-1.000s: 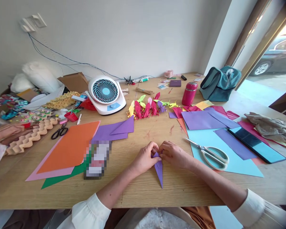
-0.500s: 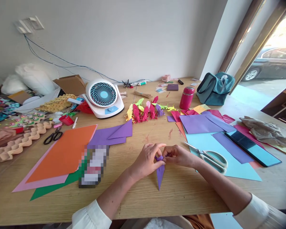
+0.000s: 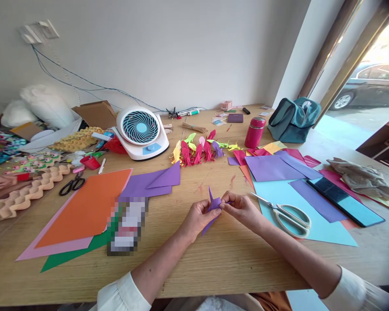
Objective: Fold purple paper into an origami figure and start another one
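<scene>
A small folded purple paper piece [image 3: 213, 204] is held just above the wooden table [image 3: 214, 263] between both hands. My left hand [image 3: 196, 218] pinches its lower left side, fingers closed on the paper. My right hand [image 3: 241, 208] pinches its right side. One thin point of the paper sticks up, another slants down to the left. White-handled scissors [image 3: 290, 214] lie just right of my right hand on a light blue sheet [image 3: 324, 231].
Orange, pink and green sheets [image 3: 84, 209] lie to the left, purple sheets [image 3: 152, 181] behind. Folded paper figures [image 3: 197, 151], a desk fan [image 3: 141, 129], a red flask [image 3: 254, 131], a teal bag [image 3: 293, 119] and black scissors [image 3: 71, 185] stand further back.
The purple piece lay flat, its long point towards me; now both hands have lifted and turned it, so one point stands up. The view shifted slightly.
</scene>
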### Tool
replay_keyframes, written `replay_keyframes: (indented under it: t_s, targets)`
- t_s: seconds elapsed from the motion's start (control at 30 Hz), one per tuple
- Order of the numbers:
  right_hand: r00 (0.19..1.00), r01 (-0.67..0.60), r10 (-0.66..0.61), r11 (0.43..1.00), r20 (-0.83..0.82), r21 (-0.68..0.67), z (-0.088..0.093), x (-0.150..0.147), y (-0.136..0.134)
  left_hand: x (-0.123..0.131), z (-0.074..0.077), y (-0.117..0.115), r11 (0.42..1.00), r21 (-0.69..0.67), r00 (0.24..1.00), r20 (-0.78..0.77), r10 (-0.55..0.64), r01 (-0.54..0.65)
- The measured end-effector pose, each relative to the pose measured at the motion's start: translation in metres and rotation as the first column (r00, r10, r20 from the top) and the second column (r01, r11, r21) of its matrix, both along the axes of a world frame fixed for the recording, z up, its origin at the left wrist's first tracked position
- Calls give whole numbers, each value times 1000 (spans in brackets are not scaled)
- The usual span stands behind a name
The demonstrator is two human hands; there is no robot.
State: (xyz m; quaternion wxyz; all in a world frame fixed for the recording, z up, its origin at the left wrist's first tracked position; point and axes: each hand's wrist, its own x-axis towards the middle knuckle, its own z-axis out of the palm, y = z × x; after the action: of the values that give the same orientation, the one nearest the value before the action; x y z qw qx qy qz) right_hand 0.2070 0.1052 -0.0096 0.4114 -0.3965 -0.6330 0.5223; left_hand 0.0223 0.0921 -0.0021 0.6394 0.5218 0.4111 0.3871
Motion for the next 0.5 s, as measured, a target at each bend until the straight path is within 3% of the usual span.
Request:
replay_keyframes:
  t_s: [0.2, 0.5]
  targets:
    - [998, 41, -43, 999, 40, 33, -9, -4, -3, 3, -8, -3, 996, 19, 994, -59, 88, -87]
    - [976, 71, -91, 992, 196, 107, -1, -3, -4, -1, -15, -1, 953, 264, 957, -204, 206, -149]
